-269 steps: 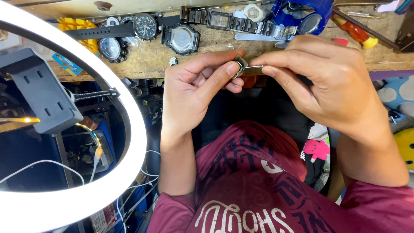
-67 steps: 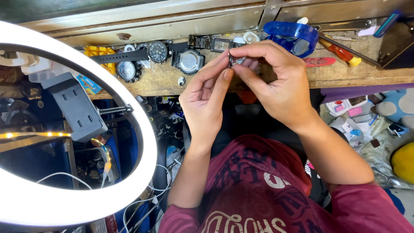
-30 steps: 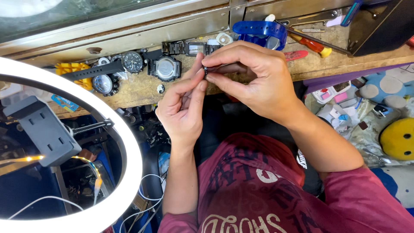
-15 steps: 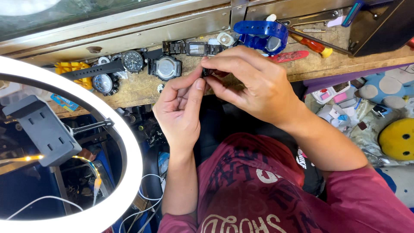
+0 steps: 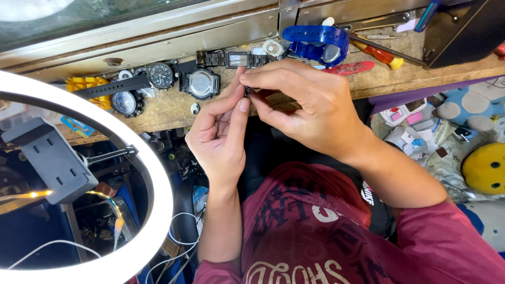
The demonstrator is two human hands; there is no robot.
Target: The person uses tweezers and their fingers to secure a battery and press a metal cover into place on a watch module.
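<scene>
Pinching a small dark metal watch part (image 5: 248, 90) between them, both hands meet just above the person's maroon printed shirt (image 5: 315, 231), at the near edge of the worn wooden bench (image 5: 168, 113). The left hand (image 5: 221, 137) presses thumb and forefinger together on the part from below; the right hand (image 5: 310, 110) curls over it, fingertips closed on the same piece. Judging by the grip, fine fingertip work on the part is in hand, and any further move calls for a steady pinch. A white ring light (image 5: 158, 200) curves at the left. Small pink, white and blue packets (image 5: 410, 113) lie low at the right. On the bench sit a black round digital watch (image 5: 202, 83), a yellow plastic box (image 5: 87, 84), and farther back a blue strapped watch (image 5: 315, 42)
</scene>
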